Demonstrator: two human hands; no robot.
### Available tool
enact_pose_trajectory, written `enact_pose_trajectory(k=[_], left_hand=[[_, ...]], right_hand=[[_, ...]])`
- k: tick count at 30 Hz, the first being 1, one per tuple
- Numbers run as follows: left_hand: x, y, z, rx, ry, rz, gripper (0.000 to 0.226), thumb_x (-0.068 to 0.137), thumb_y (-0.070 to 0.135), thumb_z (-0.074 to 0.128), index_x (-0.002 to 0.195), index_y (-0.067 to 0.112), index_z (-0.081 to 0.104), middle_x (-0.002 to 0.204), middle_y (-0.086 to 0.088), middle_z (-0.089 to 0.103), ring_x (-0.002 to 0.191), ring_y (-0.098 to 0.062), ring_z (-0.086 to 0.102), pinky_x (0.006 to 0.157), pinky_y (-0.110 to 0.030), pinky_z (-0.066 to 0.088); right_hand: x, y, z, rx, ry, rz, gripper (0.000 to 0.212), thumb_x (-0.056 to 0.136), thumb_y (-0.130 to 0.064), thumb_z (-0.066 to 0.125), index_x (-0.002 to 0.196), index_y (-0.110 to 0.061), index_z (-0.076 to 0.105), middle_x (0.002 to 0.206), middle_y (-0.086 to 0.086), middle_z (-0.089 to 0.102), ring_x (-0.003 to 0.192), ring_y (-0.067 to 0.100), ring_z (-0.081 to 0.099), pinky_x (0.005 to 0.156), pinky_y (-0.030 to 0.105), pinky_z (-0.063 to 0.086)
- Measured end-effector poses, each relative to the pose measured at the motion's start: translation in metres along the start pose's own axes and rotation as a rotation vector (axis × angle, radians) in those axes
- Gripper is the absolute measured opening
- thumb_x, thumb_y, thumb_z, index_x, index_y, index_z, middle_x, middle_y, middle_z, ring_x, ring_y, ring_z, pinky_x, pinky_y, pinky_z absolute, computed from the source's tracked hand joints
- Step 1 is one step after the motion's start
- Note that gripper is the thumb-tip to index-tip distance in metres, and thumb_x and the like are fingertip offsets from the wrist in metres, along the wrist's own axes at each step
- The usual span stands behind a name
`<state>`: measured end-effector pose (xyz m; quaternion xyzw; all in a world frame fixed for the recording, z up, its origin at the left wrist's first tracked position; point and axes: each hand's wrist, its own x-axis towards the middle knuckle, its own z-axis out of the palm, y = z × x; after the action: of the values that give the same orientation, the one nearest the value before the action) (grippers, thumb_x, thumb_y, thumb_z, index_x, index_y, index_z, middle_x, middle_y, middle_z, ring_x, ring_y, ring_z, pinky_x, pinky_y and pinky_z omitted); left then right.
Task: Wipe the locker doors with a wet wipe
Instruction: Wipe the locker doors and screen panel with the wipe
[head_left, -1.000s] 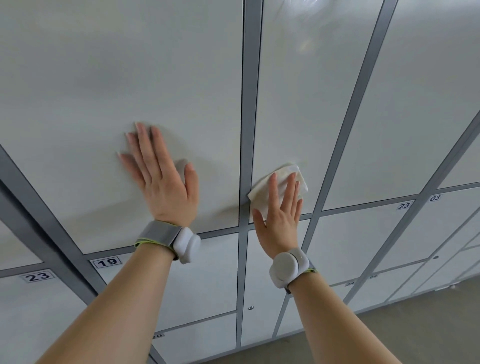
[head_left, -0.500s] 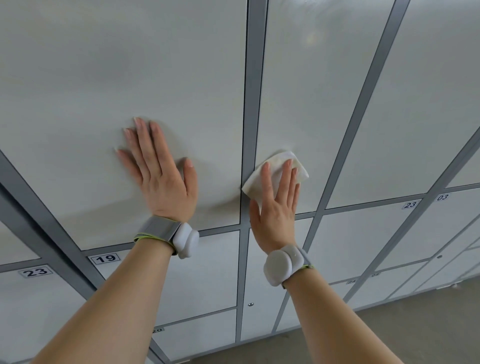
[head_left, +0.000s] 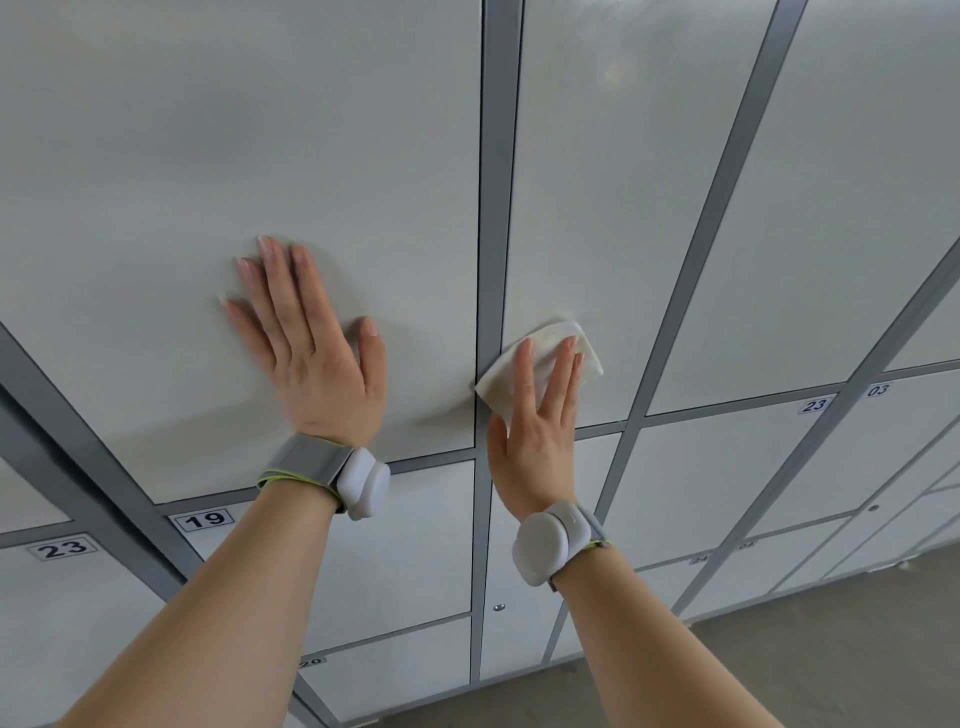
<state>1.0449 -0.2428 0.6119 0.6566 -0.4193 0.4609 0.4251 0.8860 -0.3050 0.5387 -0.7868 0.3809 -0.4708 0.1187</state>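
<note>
Two bare hands raised against a wall of pale lockers, viewed at a slant from close by. Left hand laid flat on the large locker door on the left, fingers straight and close together, thumb out to the right, nothing held. Right hand likewise flat, fingers straight and slightly fanned, pressing a wet wipe against the next locker door to the right. Wipe white and folded, a little crumpled at its upper edge, low on that door at its left side. One corner of the wipe poking left over the grey frame strip between the two doors, another corner sticking out to the right beyond the fingertips. Right thumb over the same strip, just below the wipe. Grey strap with a rounded white pod on each wrist: left wristband, right wristband. Beneath the large doors, rows of smaller doors with little number labels: label 19 under the left wrist, label 23 farther left, a second 23 and label 03 off to the right. Small round metal fitting on the narrow door between the forearms. Grey floor at the lower right.
</note>
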Motion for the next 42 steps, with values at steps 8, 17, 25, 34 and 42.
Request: enact_pose_trajectory(k=[8, 17, 25, 34, 42], left_hand=[[-0.001, -0.001, -0.001, -0.008, 0.001, 0.004, 0.06, 0.093, 0.023, 0.04, 0.139, -0.013, 0.028, 0.143, -0.036, 0.028, 0.135, -0.045, 0.015, 0.116, -0.04, -0.005], [-0.003, -0.002, -0.004, -0.016, -0.032, -0.002, 0.06, 0.091, 0.02, 0.042, 0.139, -0.013, 0.029, 0.145, -0.034, 0.027, 0.136, -0.044, 0.014, 0.116, -0.042, -0.004], [-0.006, -0.003, -0.005, -0.029, -0.05, 0.005, 0.06, 0.091, 0.021, 0.042, 0.139, -0.013, 0.029, 0.145, -0.034, 0.027, 0.136, -0.044, 0.013, 0.117, -0.041, -0.004], [-0.012, 0.005, -0.005, -0.052, -0.066, -0.046, 0.062, 0.091, 0.021, 0.042, 0.141, -0.011, 0.026, 0.146, -0.033, 0.024, 0.137, -0.043, 0.011, 0.116, -0.042, -0.004], [-0.019, 0.001, -0.004, -0.028, -0.084, -0.041, 0.063, 0.088, 0.019, 0.045, 0.141, -0.01, 0.026, 0.146, -0.033, 0.025, 0.136, -0.045, 0.012, 0.116, -0.042, -0.004]], right_hand=[[0.023, -0.022, -0.013, -0.02, 0.012, -0.075, 0.068, 0.089, -0.014, 0.044, 0.151, -0.02, 0.017, 0.157, 0.014, -0.008, 0.145, 0.033, -0.009, 0.119, 0.041, -0.002], [-0.014, 0.007, 0.005, -0.04, -0.075, 0.021, 0.077, 0.084, -0.012, 0.042, 0.148, -0.031, 0.004, 0.156, 0.011, -0.012, 0.145, 0.028, -0.014, 0.118, 0.052, 0.003], [0.015, -0.004, -0.008, -0.005, 0.035, -0.006, 0.075, 0.084, -0.006, 0.045, 0.15, -0.023, 0.016, 0.158, 0.013, -0.006, 0.145, 0.029, -0.011, 0.118, 0.047, -0.002], [-0.001, 0.007, -0.006, 0.003, -0.021, 0.066, 0.077, 0.085, -0.011, 0.049, 0.15, -0.023, 0.01, 0.157, 0.019, -0.007, 0.145, 0.033, -0.01, 0.117, 0.051, 0.001], [0.009, 0.011, -0.007, 0.004, 0.015, 0.075, 0.079, 0.084, -0.011, 0.046, 0.15, -0.027, 0.006, 0.158, 0.012, -0.012, 0.145, 0.026, -0.016, 0.117, 0.048, -0.004]])
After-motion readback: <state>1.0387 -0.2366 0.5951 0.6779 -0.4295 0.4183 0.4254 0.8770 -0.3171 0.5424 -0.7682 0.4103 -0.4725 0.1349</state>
